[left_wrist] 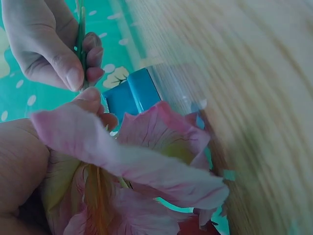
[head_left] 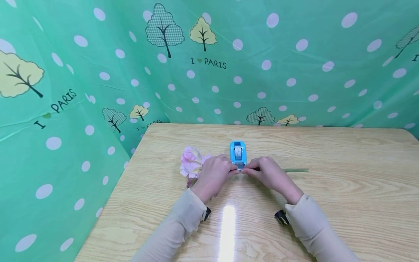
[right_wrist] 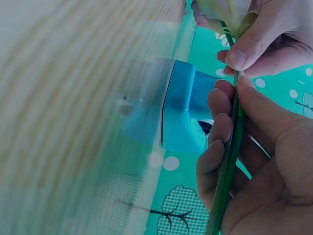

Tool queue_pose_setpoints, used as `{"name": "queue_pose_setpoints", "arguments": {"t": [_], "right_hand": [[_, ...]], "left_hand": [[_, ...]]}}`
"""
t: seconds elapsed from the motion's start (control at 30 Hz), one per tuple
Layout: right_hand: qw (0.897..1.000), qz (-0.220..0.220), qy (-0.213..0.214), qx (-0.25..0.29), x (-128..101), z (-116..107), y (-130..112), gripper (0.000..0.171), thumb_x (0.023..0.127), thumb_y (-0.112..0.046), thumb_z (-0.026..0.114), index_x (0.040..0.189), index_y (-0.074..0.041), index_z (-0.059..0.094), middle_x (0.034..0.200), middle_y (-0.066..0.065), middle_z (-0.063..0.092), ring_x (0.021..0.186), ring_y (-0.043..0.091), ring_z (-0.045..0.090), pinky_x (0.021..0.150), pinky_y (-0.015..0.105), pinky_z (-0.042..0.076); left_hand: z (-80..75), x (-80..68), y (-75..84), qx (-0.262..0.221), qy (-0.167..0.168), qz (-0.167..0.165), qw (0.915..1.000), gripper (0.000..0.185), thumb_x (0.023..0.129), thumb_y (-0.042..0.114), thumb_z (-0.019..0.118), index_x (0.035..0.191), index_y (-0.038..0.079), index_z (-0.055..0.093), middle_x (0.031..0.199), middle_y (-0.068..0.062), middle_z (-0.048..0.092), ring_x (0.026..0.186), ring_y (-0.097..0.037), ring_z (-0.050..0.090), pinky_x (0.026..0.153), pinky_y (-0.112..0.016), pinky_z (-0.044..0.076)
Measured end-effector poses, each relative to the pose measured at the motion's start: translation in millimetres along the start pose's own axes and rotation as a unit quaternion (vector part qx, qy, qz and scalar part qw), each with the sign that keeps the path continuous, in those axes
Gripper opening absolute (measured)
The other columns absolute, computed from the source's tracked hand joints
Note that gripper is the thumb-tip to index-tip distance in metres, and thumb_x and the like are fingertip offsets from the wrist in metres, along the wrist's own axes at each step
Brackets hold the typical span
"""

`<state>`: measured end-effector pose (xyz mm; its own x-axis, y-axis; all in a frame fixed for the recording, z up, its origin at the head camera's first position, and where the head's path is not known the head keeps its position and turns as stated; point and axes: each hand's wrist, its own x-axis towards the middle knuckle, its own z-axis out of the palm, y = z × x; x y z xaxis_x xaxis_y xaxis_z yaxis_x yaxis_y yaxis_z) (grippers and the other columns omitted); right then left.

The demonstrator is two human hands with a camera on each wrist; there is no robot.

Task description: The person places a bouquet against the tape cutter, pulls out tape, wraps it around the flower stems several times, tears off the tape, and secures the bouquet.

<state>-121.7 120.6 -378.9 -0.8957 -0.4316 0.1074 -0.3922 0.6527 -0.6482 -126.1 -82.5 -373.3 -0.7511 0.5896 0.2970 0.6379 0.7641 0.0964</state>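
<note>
A pink artificial flower (head_left: 190, 162) lies to the left, its green stem (right_wrist: 227, 161) running rightward through both hands. My left hand (head_left: 214, 174) pinches the stem just below the bloom with thumb and forefinger. Right beside it, my right hand (head_left: 268, 174) pinches the stem too, thumb against curled fingers, the tips of both hands nearly meeting. Two thin parallel green lengths (head_left: 296, 170) stick out past the right hand. In the right wrist view a pale spot shows on the stem between the fingertips. Directly behind the hands stands a blue tape dispenser (head_left: 238, 145), its cutting edge facing them.
The wooden table (head_left: 343, 189) extends on both sides, with a bright light reflection in front of the hands. A green dotted cloth (head_left: 288, 54) printed with trees hangs along the back and left. Dark bands (head_left: 281, 217) sit under both cuffs.
</note>
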Motion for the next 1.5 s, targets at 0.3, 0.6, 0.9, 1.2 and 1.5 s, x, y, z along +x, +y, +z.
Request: {"name": "queue_pose_setpoints", "arguments": {"t": [0.3, 0.6, 0.9, 1.2, 1.5], "right_hand": [[1.000, 0.005, 0.002, -0.005, -0.7, -0.4, -3.8, 0.009, 0.090, -0.014, 0.072, 0.094, -0.012, 0.080, 0.086, -0.004, 0.075, 0.076, 0.005, 0.065, 0.068, 0.023, 0.053], [1.000, 0.025, -0.002, 0.016, -0.4, 1.2, -2.8, 0.010, 0.091, -0.013, 0.072, 0.097, -0.011, 0.080, 0.093, -0.001, 0.076, 0.085, 0.010, 0.069, 0.072, 0.028, 0.057], [0.998, 0.060, -0.019, 0.031, -0.1, 0.6, -5.6, 0.011, 0.093, -0.018, 0.071, 0.097, -0.013, 0.079, 0.094, 0.000, 0.076, 0.081, 0.009, 0.066, 0.069, 0.027, 0.054], [0.995, 0.073, -0.027, 0.060, 2.4, 0.0, -5.0, 0.016, 0.093, -0.019, 0.070, 0.103, -0.008, 0.077, 0.094, 0.001, 0.075, 0.079, 0.010, 0.063, 0.070, 0.028, 0.054], [0.992, 0.087, -0.032, 0.081, 4.6, 2.2, -3.5, 0.016, 0.094, -0.020, 0.069, 0.100, -0.007, 0.076, 0.089, 0.001, 0.073, 0.076, 0.012, 0.061, 0.064, 0.027, 0.052]], "left_hand": [[-0.3, -0.4, -0.7, -0.027, 0.012, -0.006, 0.9995, 0.011, 0.087, 0.034, 0.076, 0.089, 0.024, 0.081, 0.082, 0.010, 0.075, 0.073, -0.006, 0.061, 0.064, -0.020, 0.052], [-2.0, 0.4, 1.1, -0.063, -0.029, -0.045, 0.9966, 0.015, 0.088, 0.033, 0.076, 0.095, 0.021, 0.079, 0.090, 0.007, 0.075, 0.082, -0.009, 0.067, 0.069, -0.025, 0.056], [-1.8, 1.9, 1.9, -0.054, -0.060, -0.049, 0.9955, 0.016, 0.091, 0.034, 0.071, 0.100, 0.023, 0.080, 0.093, 0.007, 0.076, 0.084, -0.010, 0.070, 0.073, -0.026, 0.057], [-1.6, 1.7, 1.4, -0.039, -0.054, -0.040, 0.9970, 0.015, 0.092, 0.035, 0.070, 0.098, 0.026, 0.080, 0.087, 0.008, 0.075, 0.077, -0.009, 0.068, 0.068, -0.025, 0.055], [-0.2, 1.3, 1.7, -0.039, -0.059, -0.038, 0.9968, 0.016, 0.090, 0.036, 0.070, 0.098, 0.026, 0.080, 0.087, 0.008, 0.075, 0.077, -0.010, 0.068, 0.068, -0.025, 0.055]]}}
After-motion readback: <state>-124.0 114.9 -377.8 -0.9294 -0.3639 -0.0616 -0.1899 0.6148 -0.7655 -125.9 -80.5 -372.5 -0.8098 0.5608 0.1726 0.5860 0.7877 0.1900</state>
